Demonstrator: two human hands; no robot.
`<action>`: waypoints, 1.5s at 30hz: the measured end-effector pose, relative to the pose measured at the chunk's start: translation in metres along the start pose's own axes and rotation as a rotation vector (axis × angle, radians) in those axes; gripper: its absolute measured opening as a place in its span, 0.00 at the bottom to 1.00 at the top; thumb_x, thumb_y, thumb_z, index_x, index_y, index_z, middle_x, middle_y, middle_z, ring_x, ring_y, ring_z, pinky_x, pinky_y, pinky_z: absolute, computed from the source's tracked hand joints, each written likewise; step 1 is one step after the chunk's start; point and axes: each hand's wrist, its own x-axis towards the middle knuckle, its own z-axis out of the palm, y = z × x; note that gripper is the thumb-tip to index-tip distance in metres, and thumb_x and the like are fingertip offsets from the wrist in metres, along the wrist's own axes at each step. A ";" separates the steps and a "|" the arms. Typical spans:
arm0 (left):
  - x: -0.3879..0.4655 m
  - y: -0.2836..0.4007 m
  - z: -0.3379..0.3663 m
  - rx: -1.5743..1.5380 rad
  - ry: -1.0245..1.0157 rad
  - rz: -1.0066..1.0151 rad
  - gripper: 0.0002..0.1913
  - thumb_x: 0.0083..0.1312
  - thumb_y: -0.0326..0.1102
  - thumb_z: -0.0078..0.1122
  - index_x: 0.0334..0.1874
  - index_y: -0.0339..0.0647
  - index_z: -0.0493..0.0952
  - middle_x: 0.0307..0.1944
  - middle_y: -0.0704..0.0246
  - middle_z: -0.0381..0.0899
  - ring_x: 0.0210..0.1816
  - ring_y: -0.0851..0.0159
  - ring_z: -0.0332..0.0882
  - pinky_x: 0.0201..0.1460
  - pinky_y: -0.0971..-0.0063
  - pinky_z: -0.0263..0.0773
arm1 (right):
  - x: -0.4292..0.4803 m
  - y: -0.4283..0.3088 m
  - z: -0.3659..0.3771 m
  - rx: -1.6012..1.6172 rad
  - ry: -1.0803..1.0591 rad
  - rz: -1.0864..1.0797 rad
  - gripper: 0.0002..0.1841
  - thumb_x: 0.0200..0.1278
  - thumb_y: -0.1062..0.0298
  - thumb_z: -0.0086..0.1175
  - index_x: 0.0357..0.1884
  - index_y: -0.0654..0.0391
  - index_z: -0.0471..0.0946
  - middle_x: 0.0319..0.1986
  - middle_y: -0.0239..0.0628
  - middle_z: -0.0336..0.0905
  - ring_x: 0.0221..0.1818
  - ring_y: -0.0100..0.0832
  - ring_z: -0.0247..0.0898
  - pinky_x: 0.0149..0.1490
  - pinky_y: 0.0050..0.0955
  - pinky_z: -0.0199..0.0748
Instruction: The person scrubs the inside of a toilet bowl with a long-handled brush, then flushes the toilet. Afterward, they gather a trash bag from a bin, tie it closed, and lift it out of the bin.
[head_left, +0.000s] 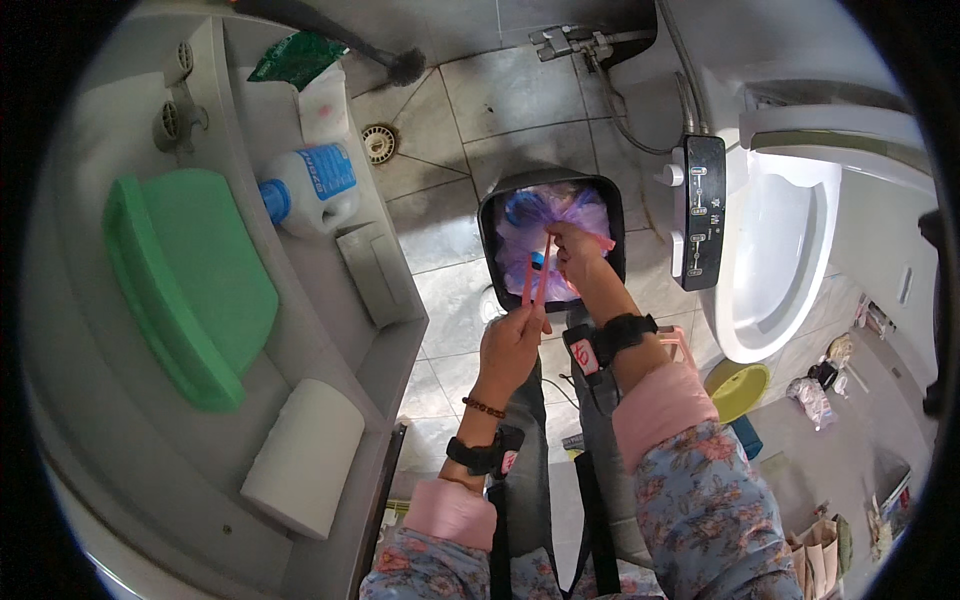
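Observation:
A black plastic bin (619, 262) stands on the tiles in front of me, lined with a translucent purple bag (559, 206) that has rubbish in it. Pink drawstring strips (541, 281) stretch up from the bag toward me. My left hand (512, 346) pinches these strips at the bin's near rim. Over the bag's middle, my right hand (576, 251) has its fingers closed around pink drawstring, with a short pink end (606, 243) sticking out to its right. A small blue piece (537, 260) shows between the strips. My right palm and its fingertips are partly hidden.
On the left, a grey shelf unit holds a green plastic piece (210, 277), a paper roll (304, 457) and a white jug (300, 195). A toilet (780, 247) with a control panel (703, 214) stands right. Ahead are a floor drain (379, 144) and a brush (405, 67).

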 end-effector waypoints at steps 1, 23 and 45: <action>0.000 0.002 0.000 -0.031 -0.006 -0.003 0.20 0.70 0.46 0.41 0.27 0.38 0.74 0.17 0.64 0.72 0.19 0.62 0.70 0.24 0.71 0.63 | -0.007 0.003 -0.004 0.013 -0.025 -0.035 0.07 0.53 0.60 0.53 0.24 0.50 0.74 0.15 0.20 0.57 0.13 0.18 0.45 0.20 0.20 0.42; 0.015 0.055 0.010 -0.087 0.065 0.014 0.20 0.71 0.44 0.41 0.28 0.35 0.75 0.13 0.70 0.69 0.17 0.74 0.67 0.23 0.78 0.62 | -0.061 0.055 -0.029 -0.340 -0.341 -0.601 0.10 0.67 0.68 0.41 0.47 0.59 0.70 0.31 0.31 0.72 0.32 0.22 0.67 0.37 0.18 0.66; 0.005 0.046 0.000 -0.283 -0.050 -0.176 0.19 0.71 0.42 0.40 0.32 0.33 0.75 0.18 0.69 0.74 0.22 0.74 0.71 0.29 0.81 0.65 | -0.178 0.060 -0.049 -0.484 0.100 -0.689 0.16 0.68 0.60 0.44 0.32 0.62 0.75 0.14 0.26 0.62 0.18 0.17 0.55 0.23 0.19 0.54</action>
